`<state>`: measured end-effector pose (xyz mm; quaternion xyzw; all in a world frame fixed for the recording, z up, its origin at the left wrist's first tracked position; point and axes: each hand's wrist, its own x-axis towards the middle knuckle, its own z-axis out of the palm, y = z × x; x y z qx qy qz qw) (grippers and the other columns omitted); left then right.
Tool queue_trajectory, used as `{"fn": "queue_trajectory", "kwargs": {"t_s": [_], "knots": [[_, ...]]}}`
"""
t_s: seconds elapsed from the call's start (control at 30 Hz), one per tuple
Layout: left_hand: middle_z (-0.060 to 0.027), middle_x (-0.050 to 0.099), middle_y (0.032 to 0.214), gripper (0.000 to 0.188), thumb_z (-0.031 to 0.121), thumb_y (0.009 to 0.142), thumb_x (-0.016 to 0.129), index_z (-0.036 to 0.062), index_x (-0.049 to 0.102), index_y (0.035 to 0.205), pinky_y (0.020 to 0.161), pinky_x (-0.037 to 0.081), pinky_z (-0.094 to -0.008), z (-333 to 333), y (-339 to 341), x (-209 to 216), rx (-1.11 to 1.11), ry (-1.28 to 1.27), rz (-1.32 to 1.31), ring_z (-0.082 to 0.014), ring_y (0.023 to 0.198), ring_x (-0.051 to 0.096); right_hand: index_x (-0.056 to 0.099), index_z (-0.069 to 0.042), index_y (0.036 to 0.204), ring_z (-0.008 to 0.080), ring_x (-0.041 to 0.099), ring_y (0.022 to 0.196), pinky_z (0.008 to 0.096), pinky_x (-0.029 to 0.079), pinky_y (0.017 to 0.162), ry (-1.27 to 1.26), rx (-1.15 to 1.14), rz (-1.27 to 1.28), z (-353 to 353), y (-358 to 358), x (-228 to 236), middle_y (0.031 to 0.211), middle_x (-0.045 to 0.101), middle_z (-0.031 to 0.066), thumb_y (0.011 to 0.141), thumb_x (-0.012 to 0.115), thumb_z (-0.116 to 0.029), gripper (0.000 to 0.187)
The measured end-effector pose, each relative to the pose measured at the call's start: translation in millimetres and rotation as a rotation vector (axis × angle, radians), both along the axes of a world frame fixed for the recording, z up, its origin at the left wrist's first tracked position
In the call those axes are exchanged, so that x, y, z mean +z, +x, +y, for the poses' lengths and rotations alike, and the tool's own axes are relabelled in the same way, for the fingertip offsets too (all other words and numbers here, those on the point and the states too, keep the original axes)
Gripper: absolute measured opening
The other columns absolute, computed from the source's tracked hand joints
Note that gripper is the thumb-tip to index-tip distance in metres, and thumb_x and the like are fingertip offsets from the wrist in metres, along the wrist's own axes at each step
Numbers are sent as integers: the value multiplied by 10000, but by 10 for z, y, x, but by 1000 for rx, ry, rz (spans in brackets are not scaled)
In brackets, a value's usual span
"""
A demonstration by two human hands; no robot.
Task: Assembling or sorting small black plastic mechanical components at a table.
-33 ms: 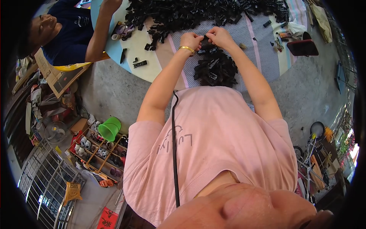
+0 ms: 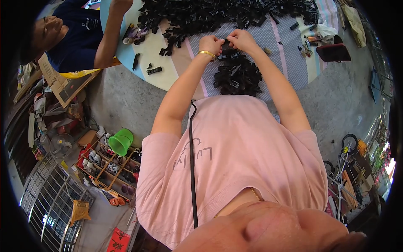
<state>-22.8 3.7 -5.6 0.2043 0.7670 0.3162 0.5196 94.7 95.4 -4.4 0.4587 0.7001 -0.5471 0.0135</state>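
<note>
My left hand (image 2: 211, 45) and my right hand (image 2: 242, 41) meet over the table, fingers pinched together. Between their fingertips is a small black plastic part (image 2: 226, 43), mostly covered by the fingers, so its exact kind cannot be made out. Just below the hands, close to my body, lies a small heap of black plastic parts (image 2: 237, 77) at the table's near edge. Beyond my hands a much larger pile of similar black parts (image 2: 218, 17) spreads over the far side of the table.
The table (image 2: 294, 59) has a striped, patterned cover. On its right are a dark red-edged phone-like slab (image 2: 333, 53) and small odds and ends. A few loose black parts (image 2: 154, 70) lie at left, near a co-worker's arm (image 2: 110, 38). A green bucket (image 2: 121, 142) stands on a shoe rack behind.
</note>
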Motion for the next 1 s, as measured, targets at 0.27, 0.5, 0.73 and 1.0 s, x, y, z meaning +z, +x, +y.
{"fn": "queue_trajectory", "kwargs": {"t_s": [0.27, 0.5, 0.73, 1.0], "knots": [[-53, 591, 587, 216, 202, 794, 603, -14, 615, 782, 429, 442, -241, 35, -6, -58, -174, -27, 235, -108, 459, 544, 600, -41, 815, 155, 604, 551, 277, 474, 547, 111, 75, -43, 31, 84, -12, 678, 637, 63, 772, 603, -274, 237], [-143, 628, 814, 212, 238, 731, 611, 68, 652, 851, 704, 467, -367, -74, -6, 24, -607, 258, 472, -281, 757, 599, 620, -84, 919, 278, 591, 731, 338, 473, 655, 781, -234, 76, 664, 733, -30, 819, 624, 110, 776, 550, -168, 180], [-131, 570, 865, 176, 142, 754, 568, 104, 610, 920, 699, 468, -390, 421, 233, 274, -545, 382, 913, -321, 801, 566, 596, -151, 1024, 272, 495, 978, 386, 437, 815, 1184, -65, -428, 1366, 1481, -217, 1047, 544, 86, 756, 483, -69, 302], [-84, 519, 853, 79, 102, 724, 567, 92, 576, 802, 648, 477, -357, 711, 291, 11, -670, 540, 1111, -261, 799, 544, 637, -113, 920, 280, 549, 880, 375, 460, 750, 1058, -37, -301, 1059, 1372, -1, 945, 594, 95, 740, 597, -189, 200]]}}
